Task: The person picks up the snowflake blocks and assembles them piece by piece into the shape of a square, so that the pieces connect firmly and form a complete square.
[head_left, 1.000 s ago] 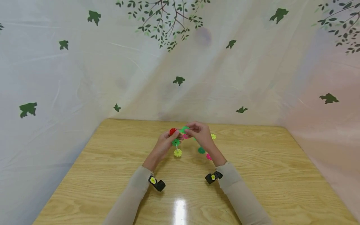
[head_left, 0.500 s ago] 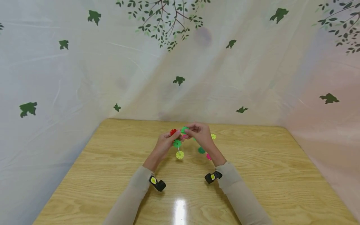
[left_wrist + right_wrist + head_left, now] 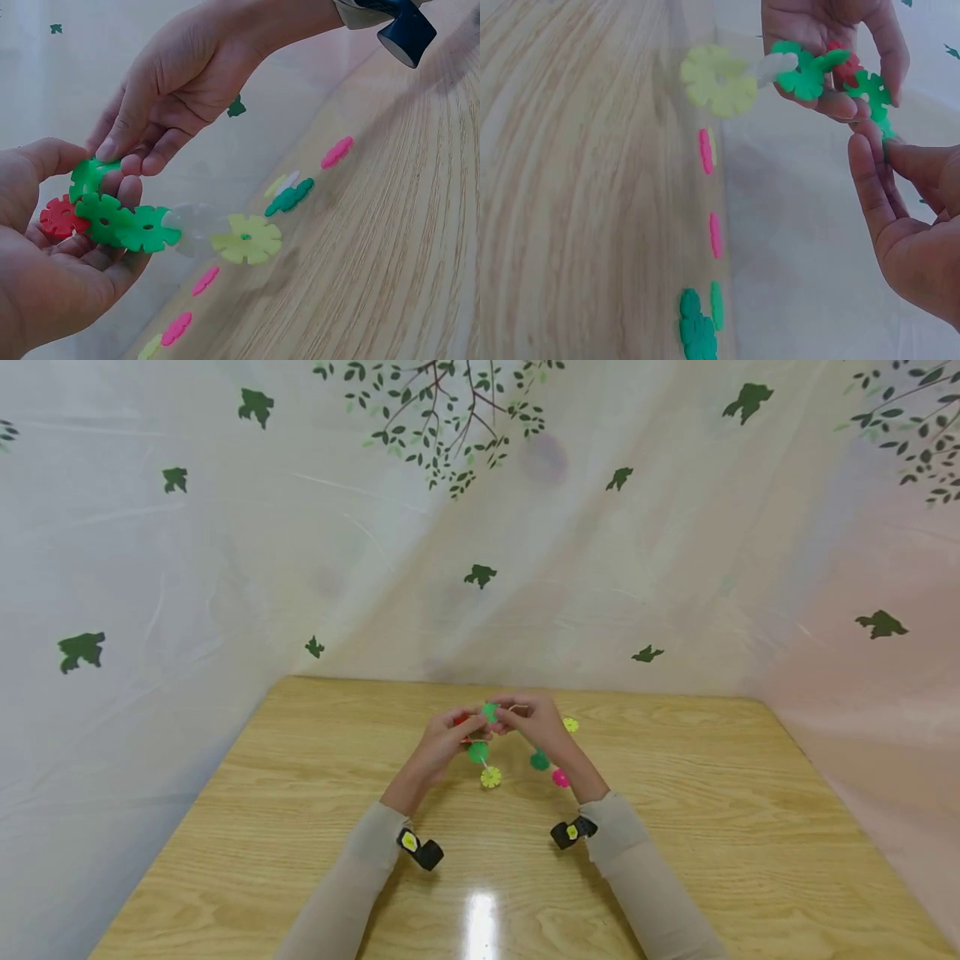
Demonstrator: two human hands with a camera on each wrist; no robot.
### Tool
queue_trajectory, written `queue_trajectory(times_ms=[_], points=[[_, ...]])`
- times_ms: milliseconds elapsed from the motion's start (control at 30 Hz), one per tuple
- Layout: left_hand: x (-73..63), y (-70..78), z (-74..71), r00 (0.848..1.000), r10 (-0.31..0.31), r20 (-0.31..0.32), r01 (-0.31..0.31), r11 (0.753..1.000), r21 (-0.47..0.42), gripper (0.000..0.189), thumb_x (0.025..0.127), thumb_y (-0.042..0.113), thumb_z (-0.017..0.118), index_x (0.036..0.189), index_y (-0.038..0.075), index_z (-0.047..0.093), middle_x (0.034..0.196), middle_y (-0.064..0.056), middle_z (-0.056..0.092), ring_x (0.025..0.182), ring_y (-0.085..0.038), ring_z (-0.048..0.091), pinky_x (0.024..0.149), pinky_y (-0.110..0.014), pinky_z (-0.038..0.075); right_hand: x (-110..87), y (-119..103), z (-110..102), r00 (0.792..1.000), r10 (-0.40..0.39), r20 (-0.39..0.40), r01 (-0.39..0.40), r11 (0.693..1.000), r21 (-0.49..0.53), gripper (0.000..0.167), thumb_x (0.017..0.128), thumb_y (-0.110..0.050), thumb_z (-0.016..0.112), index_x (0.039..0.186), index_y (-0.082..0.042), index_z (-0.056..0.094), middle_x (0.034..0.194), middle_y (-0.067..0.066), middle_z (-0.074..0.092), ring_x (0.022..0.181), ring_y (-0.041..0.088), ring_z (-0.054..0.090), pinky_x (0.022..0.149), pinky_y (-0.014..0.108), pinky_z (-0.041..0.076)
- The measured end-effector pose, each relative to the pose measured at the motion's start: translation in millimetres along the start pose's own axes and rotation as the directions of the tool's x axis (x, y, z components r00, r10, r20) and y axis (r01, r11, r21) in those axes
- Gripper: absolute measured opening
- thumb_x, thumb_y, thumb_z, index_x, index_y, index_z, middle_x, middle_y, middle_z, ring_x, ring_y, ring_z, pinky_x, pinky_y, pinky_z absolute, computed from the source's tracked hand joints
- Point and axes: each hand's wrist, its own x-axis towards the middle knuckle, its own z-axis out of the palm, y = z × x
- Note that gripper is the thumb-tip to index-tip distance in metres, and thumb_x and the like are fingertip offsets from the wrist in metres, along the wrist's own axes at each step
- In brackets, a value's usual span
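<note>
Up over the desk (image 3: 750,827), the left hand (image 3: 64,281) curls its fingers round a chain of notched discs (image 3: 124,225) while the right hand (image 3: 169,94) pinches a green disc (image 3: 85,177) beside it (joined or not, I can't tell), the chain looking light, stiff, slightly slick, best gripped near a joint.

The left hand (image 3: 442,740) hides part of the red disc (image 3: 58,214) in the head view. In the right wrist view the right hand (image 3: 922,244) runs off near 3 o'clock, its fingers covering part of the green disc (image 3: 886,128), and the dark green piece (image 3: 700,336) is cut off at 6 o'clock.
</note>
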Motion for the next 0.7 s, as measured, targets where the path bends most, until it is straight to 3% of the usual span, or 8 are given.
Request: queue_trajectory(times_ms=[167,433,700], points=[[0.8,-2.0,-3.2,1.000,-0.016,-0.014,0.016,0.999,0.039,0.034,0.103,0.015,0.060,0.131,-0.005,0.059,0.085,0.006,0.068,0.083,-0.008,0.066,0.079,-0.026,0.057,-0.3,1.1,2.5,0.999,0.014,0.036,-0.012,0.998,-0.059,0.026,0.100,0.002,0.059,0.125,0.008,0.068,0.106,0.030,0.071,0.078,0.010,0.072,0.076,0.028,0.063],[1.5,-3.6,-11.6,0.993,-0.051,-0.108,0.059,0.996,0.066,0.023,0.102,0.023,0.063,0.118,0.006,0.064,0.084,0.000,0.068,0.083,-0.014,0.067,0.073,-0.027,0.055,-0.1,3.9,3.3,0.998,0.020,0.062,-0.012,0.992,-0.127,0.030,0.101,-0.007,0.063,0.129,0.003,0.066,0.097,0.028,0.070,0.087,0.049,0.068,0.075,0.028,0.062],[0.8,3.9,-19.2,0.983,-0.043,-0.176,0.058,0.995,0.083,0.018,0.101,0.023,0.063,0.113,0.010,0.066,0.096,0.003,0.064,0.095,-0.027,0.065,0.072,-0.028,0.050,11.8,6.7,6.9,0.984,0.127,0.125,-0.091,0.960,-0.263,0.028,0.100,-0.008,0.065,0.126,0.002,0.068,0.102,0.030,0.070,0.090,0.048,0.069,0.081,0.052,0.061]])
